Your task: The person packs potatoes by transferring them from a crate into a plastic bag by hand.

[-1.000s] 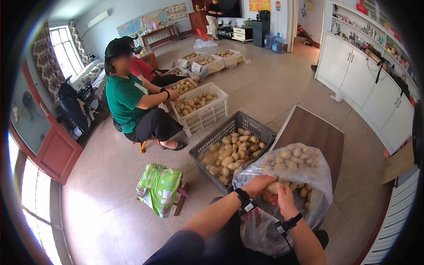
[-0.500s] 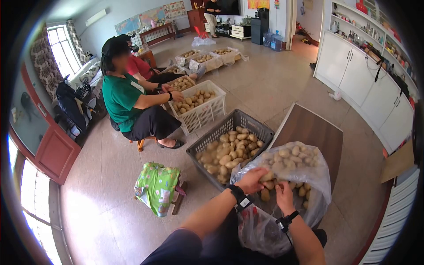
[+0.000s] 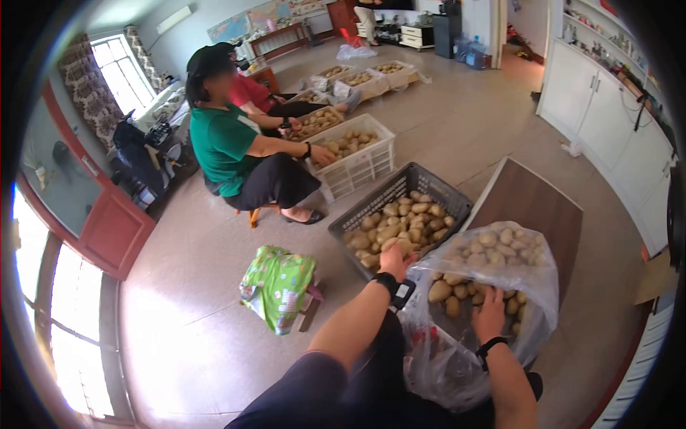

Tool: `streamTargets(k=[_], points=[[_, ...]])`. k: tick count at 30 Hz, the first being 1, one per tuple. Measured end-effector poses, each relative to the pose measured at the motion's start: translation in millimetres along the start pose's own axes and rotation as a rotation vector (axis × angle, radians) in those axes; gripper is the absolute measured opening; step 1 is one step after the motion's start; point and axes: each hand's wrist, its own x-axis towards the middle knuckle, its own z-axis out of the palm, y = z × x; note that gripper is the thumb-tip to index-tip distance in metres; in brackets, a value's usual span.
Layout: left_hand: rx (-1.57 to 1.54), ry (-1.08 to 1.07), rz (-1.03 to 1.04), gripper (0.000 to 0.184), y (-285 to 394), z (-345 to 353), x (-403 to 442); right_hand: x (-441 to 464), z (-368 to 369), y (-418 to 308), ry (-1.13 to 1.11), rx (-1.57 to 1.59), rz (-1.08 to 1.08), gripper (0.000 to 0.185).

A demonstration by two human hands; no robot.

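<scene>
My left hand [image 3: 393, 264] is at the near edge of the dark plastic crate [image 3: 343, 227], with its fingers closed round a potato [image 3: 401, 246]. Loose potatoes [image 3: 418, 214] fill much of that crate. To the right, a clear plastic bag [image 3: 443, 361] lies open towards me, with more potatoes [image 3: 440, 290] inside. My right hand [image 3: 489, 316] reaches into the bag's mouth, fingers stretched out and touching the potatoes there. Its fingertips are partly hidden among them. Both wrists wear black bands.
A brown board [image 3: 529, 196] lies beyond the bag. A small stool with a green cover [image 3: 279, 286] stands at left. A person in a green shirt [image 3: 225, 143] sits by a white crate [image 3: 361, 168] of potatoes, another person behind. White cabinets [image 3: 600, 107] line the right.
My left hand has moved left from the bag to the dark crate with a potato. My right hand has reached further among the bagged potatoes. The view has shifted.
</scene>
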Motion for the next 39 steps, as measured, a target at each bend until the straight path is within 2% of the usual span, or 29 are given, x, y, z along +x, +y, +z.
streamTargets(k=[3, 7, 8, 11, 14, 16, 17, 18, 21, 23, 25, 26, 31, 35, 39], points=[[-0.531, 0.217, -0.428, 0.038, 29, 7, -6, 5, 1, 1, -0.043, -0.018, 0.033, 0.071], [-0.481, 0.247, -0.447, 0.047, 18, 2, 2, 18, 9, 12, -0.130, -0.066, 0.064, 0.073], [-0.492, 0.237, -0.416, 0.049, 13, -1, 5, 19, 11, 12, -0.090, -0.056, 0.055, 0.065], [-0.504, 0.220, -0.366, 0.053, 3, -4, 7, 20, 12, 13, -0.078, -0.056, 0.040, 0.062], [-0.483, 0.295, -0.390, 0.054, 0, -7, 11, 22, 16, 18, -0.045, -0.049, 0.018, 0.061], [-0.527, 0.185, -0.332, 0.053, -6, -14, 13, 20, 16, 18, -0.058, -0.055, 0.056, 0.062], [-0.062, -0.004, -0.053, 0.051, -49, -33, 31, 22, 16, 18, -0.069, -0.060, 0.095, 0.062], [0.371, -0.050, 0.275, 0.050, -89, -51, 47, 22, 16, 18, -0.054, -0.057, 0.097, 0.062], [0.508, -0.053, 0.278, 0.045, -57, -34, 30, 17, 16, 20, 0.024, -0.043, 0.092, 0.063], [0.386, 0.028, 0.119, 0.041, -40, -25, 25, 16, 13, 18, -0.060, 0.005, 0.148, 0.060], [-0.118, 0.215, -0.194, 0.038, -21, -13, 21, 18, 19, 23, -0.038, -0.002, 0.114, 0.059], [-0.271, 0.307, -0.279, 0.036, -13, -7, 18, 17, 20, 23, -0.023, -0.011, 0.081, 0.058], [-0.289, 0.305, -0.358, 0.030, 28, 21, -7, 13, 8, 7, 0.013, 0.012, 0.125, 0.054], [-0.316, 0.210, -0.377, 0.029, 54, 46, -29, 11, 13, 8, 0.081, 0.196, 0.204, 0.050], [-0.271, 0.083, -0.376, 0.027, 69, 62, -45, 4, 16, 12, 0.058, 0.180, 0.234, 0.045]])
